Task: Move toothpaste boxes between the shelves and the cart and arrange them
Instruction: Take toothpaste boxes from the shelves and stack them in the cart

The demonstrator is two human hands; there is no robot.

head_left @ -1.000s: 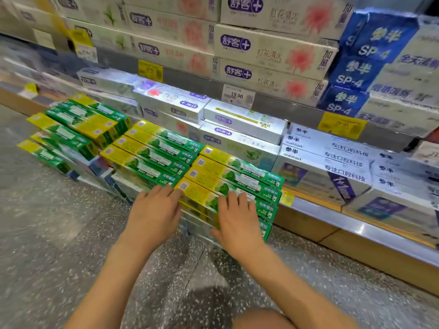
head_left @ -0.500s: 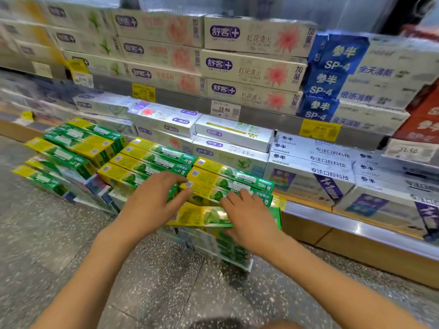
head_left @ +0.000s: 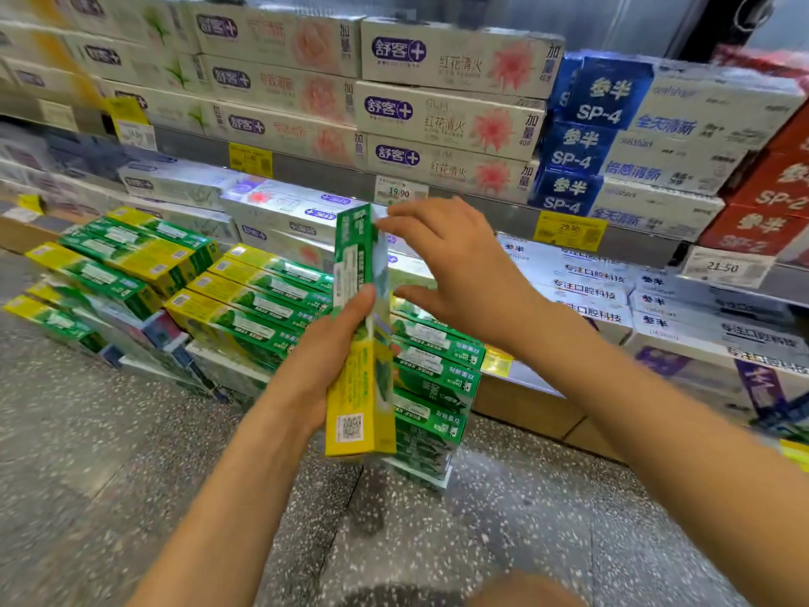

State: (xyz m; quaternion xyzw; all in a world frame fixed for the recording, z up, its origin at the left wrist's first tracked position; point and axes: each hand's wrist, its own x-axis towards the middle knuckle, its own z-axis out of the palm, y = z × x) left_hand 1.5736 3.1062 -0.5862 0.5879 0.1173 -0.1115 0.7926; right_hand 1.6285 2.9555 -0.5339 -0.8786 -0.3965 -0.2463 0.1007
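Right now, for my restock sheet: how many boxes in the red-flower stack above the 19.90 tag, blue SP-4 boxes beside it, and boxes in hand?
Red-flower boxes: 3
Blue SP-4 boxes: 3
Green-and-yellow box in the left hand: 1
Total: 7

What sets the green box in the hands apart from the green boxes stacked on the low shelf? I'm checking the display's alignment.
The held green box stands on end, both hands on it; the stacked green boxes lie flat, untouched. The held box is lifted clear in front; the stacked ones rest in rows. Both share green-and-yellow packaging.
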